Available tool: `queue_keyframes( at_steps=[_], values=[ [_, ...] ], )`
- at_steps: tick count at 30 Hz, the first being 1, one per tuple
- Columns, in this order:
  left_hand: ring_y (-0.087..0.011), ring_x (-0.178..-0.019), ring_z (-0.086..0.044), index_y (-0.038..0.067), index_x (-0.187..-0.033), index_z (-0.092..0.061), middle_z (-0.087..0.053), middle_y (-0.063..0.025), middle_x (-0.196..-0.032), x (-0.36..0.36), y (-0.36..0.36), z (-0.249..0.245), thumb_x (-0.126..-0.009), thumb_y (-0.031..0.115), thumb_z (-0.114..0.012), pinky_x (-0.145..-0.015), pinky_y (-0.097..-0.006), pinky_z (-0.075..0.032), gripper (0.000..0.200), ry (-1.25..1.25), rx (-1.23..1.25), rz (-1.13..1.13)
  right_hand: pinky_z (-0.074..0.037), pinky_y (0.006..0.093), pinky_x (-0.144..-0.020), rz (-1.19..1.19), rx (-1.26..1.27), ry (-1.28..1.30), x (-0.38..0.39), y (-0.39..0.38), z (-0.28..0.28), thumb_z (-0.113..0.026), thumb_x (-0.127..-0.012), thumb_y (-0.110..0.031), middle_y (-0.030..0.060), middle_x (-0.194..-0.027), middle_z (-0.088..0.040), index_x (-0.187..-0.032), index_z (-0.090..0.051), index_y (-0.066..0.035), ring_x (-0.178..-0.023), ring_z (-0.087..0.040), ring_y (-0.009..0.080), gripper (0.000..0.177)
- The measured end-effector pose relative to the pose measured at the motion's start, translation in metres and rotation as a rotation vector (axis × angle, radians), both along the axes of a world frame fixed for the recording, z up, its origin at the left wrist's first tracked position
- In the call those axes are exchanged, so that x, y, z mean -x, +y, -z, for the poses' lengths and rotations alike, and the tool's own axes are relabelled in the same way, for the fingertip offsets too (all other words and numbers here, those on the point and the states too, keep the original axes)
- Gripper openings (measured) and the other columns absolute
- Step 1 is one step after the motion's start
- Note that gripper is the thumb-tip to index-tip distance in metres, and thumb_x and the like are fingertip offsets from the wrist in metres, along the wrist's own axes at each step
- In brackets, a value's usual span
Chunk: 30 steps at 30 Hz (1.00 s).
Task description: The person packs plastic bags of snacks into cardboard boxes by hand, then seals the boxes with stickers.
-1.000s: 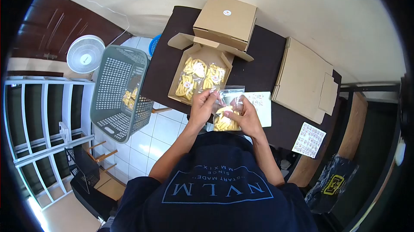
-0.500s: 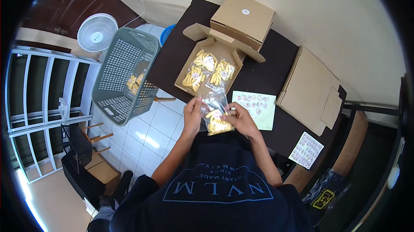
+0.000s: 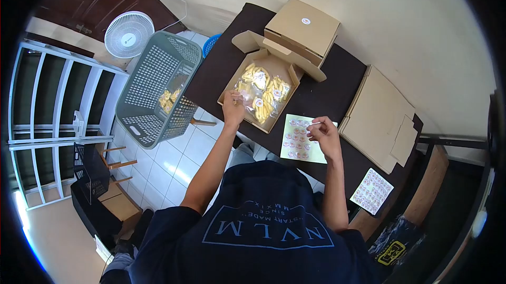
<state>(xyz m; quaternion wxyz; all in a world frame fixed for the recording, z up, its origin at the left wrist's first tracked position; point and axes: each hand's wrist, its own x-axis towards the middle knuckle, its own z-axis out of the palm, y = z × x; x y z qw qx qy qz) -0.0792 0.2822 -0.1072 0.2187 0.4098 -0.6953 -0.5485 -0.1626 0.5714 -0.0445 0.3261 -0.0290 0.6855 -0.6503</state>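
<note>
My left hand [image 3: 233, 109] is at the near left edge of an open cardboard box [image 3: 268, 127]. Its fingers are closed on the clear end of a plastic bag of yellow stick snacks [image 3: 262, 109] that lies in the box. Other bags of the same snack [image 3: 256, 75], with round stickers on them, lie beside it. My right hand [image 3: 326, 135] hovers at the right edge of a pale green sheet of round stickers [image 3: 289, 144]. Its fingers are loosely bent and apart, with nothing visible in them.
A closed box [image 3: 303, 20] stands behind the open one. Flattened cardboard boxes [image 3: 377, 115] and another sticker sheet [image 3: 372, 190] lie on the right of the dark table [image 3: 211, 86]. At left are a grey-green basket [image 3: 138, 81] holding more snack bags and a white fan [image 3: 129, 33].
The snack bag, held in both hands near my chest before, now lies in the box. My right hand has let it go and moved right to the sticker sheet.
</note>
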Motion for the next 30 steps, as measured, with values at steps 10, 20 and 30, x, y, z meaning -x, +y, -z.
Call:
queue_keyframes(
  at_steps=[10,20,30],
  values=[
    [-0.0475,-0.122,-0.042,0.0,-0.128,-0.047,-0.039,-0.0329,-0.132,-0.005,0.036,0.002,-0.078,-0.002,-0.057,-0.102,-0.0474,-0.038,0.051,-0.431,0.628,0.47,-0.053,0.028,-0.061,0.058,-0.002,-0.064,-0.026,0.021,0.032,-0.062,-0.087,-0.004,0.0086,-0.082,-0.064,-0.099,-0.057,-0.001,-0.069,-0.063,0.0156,0.013],
    [-0.0338,-0.114,-0.053,0.005,-0.116,-0.055,-0.052,-0.0185,-0.12,-0.039,0.017,-0.041,-0.086,0.011,-0.062,-0.094,-0.0408,-0.045,0.032,-0.143,0.383,0.355,-0.053,0.0293,-0.064,-0.142,-0.069,-0.053,-0.006,-0.006,0.025,-0.061,-0.09,-0.014,0.0082,-0.088,-0.065,-0.097,-0.056,-0.006,-0.074,-0.064,0.0171,0.011],
    [-0.0163,-0.07,-0.064,0.002,-0.103,-0.058,-0.064,-0.0093,-0.084,-0.186,-0.143,-0.014,-0.083,-0.003,-0.057,-0.061,-0.029,-0.051,0.02,0.046,0.418,-0.337,-0.051,0.0248,-0.061,-0.504,-0.041,0.022,-0.016,-0.108,0.008,-0.063,-0.09,-0.01,0.0047,-0.089,-0.061,-0.1,-0.058,-0.002,-0.072,-0.061,0.0117,0.014]
  ],
)
